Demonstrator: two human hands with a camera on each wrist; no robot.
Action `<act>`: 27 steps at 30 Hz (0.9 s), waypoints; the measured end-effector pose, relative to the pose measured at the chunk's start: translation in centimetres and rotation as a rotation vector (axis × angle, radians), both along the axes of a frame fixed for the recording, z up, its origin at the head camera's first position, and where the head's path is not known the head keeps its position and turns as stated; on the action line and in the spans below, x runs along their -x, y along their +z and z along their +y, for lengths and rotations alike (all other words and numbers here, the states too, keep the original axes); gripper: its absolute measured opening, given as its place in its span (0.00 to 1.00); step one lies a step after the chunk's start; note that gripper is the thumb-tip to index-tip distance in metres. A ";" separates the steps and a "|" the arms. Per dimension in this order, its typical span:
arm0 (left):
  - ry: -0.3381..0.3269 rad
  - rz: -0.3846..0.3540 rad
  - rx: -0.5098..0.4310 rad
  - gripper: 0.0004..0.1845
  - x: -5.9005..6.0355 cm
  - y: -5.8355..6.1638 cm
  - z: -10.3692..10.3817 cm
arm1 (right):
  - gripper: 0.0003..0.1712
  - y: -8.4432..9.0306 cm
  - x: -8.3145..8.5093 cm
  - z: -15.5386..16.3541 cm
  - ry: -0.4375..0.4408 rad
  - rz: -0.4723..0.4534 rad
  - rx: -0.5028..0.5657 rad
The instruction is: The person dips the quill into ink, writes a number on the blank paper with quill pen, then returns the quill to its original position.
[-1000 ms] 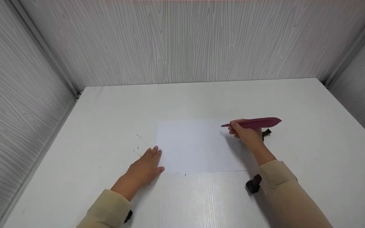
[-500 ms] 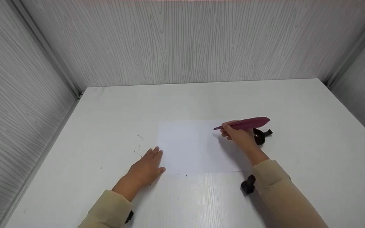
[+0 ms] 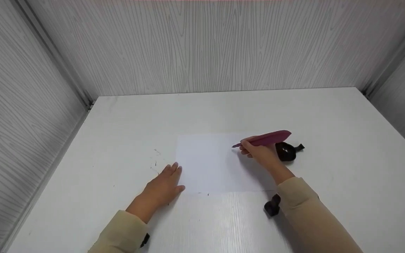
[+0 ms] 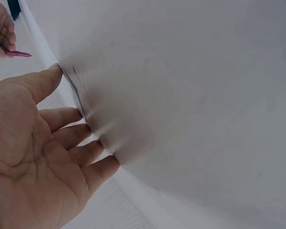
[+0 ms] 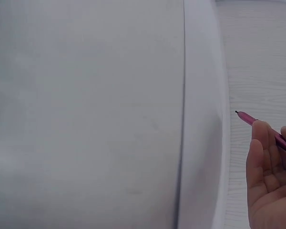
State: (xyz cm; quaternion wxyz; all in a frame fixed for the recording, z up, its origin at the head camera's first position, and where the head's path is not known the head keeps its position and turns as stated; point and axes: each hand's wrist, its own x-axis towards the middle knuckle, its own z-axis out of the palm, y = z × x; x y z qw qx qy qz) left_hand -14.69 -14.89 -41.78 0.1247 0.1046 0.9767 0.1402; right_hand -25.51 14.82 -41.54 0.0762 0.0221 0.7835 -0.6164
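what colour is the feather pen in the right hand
Dark magenta-red feather pen, gripped by the right hand; clearest in the head view.

White wood-grain table [image 3: 223,109] in front of me. Plain white paper sheet [image 3: 209,165] lies flat mid-table. Small glossy black ink pot [image 3: 286,151] just right of the sheet; my flat left hand [image 3: 162,188] at its left edge.

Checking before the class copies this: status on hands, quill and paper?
Right hand grips magenta quill, tip over paper. Left hand flat at paper's left edge. Ink bottle beside right hand; nothing blocking.
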 end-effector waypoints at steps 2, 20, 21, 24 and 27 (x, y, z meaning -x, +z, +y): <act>-0.002 0.004 0.001 0.34 0.0 0.0 0.0 | 0.16 0.0 0.0 -0.1 0.010 -0.012 -0.010; 0.011 -0.003 -0.020 0.34 0.0 0.1 0.0 | 0.17 -0.1 -0.2 -0.6 0.047 -0.028 -0.053; 0.012 -0.004 -0.020 0.34 0.1 0.0 0.0 | 0.17 -0.1 -0.2 -0.6 0.045 -0.037 -0.046; 0.012 -0.003 -0.019 0.35 0.1 -0.1 0.0 | 0.17 -0.1 -0.2 -0.8 0.046 -0.062 -0.025; 0.011 0.004 -0.016 0.35 0.0 -0.3 0.0 | 0.17 -0.2 -0.3 -0.8 0.069 -0.067 -0.032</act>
